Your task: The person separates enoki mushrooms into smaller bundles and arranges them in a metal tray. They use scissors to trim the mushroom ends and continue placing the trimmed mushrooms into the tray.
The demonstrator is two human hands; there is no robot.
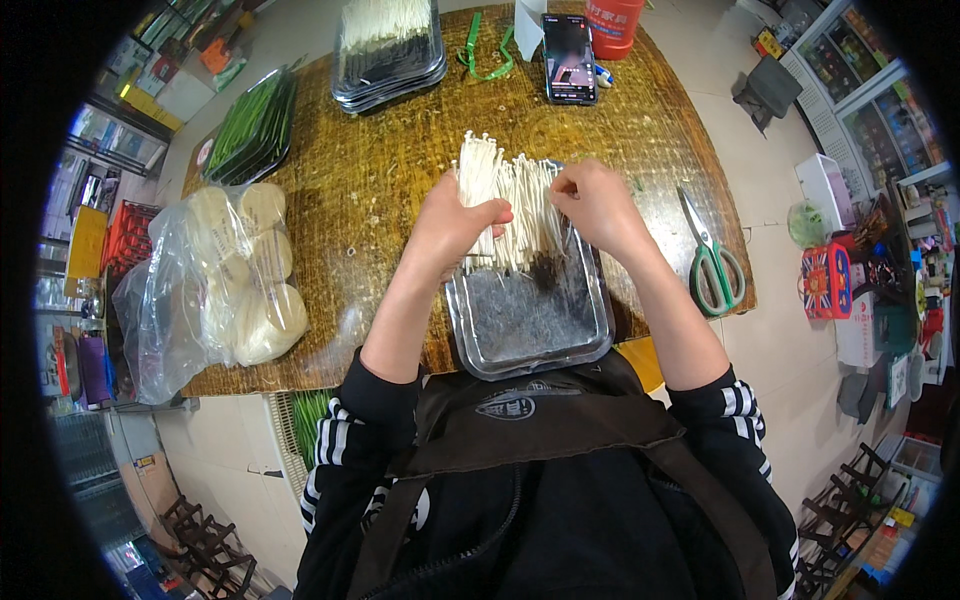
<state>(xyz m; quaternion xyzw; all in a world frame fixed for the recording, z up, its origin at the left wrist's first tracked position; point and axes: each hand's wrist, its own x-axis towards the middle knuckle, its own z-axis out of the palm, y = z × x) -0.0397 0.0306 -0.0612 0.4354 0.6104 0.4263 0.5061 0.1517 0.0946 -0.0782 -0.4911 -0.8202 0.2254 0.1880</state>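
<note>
In my left hand (457,225) is an upright bundle of enoki mushrooms (478,176), gripped between thumb and fingers. More enoki mushrooms (525,210) lie side by side across the far half of a plastic tray (532,319), whose near half shows a dark, bare bottom. The tray rests at the table's near edge, against my apron. My right hand (596,202) is at the right end of the mushroom row, thumb and fingertips pinched together; whether a stem is between them cannot be told.
Green-handled scissors (709,262) lie right on the wooden table (360,195). Bagged pale, round food portions (247,277) and a tray of green vegetables (251,131) are left. Beyond are stacked trays with enoki (386,60), green ties (484,67), a phone (570,60) and a red container (615,26).
</note>
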